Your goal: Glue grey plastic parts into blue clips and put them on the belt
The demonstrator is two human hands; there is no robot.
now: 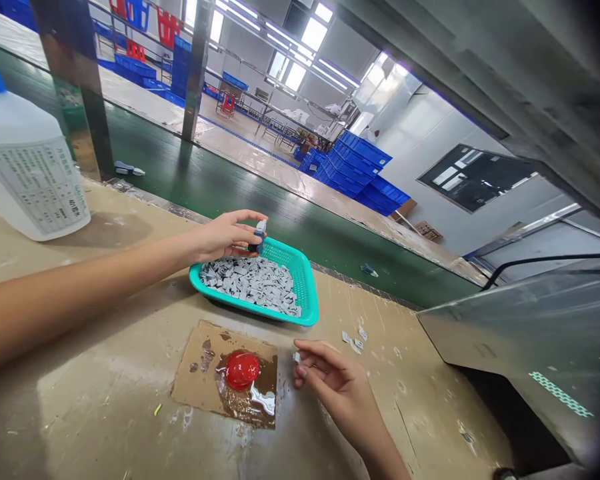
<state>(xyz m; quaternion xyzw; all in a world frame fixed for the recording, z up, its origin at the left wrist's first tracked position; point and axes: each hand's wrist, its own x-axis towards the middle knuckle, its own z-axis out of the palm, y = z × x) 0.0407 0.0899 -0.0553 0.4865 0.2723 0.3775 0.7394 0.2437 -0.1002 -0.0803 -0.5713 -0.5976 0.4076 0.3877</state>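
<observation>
My left hand is closed on a small dark blue and grey plastic part, held upright over the far rim of a turquoise basket. Many small grey-white plastic pieces fill the basket. Lower right, my right hand pinches one small light piece between thumb and fingers. Left of that hand, a red rounded object sits in a wet patch on a square of brown cardboard. The exact kind of the held parts is too small to make out.
A large white jug with a blue cap stands at the left. Several loose pieces lie right of the basket. Behind the table edge runs a green conveyor belt carrying small blue-grey parts. A metal panel borders the right side.
</observation>
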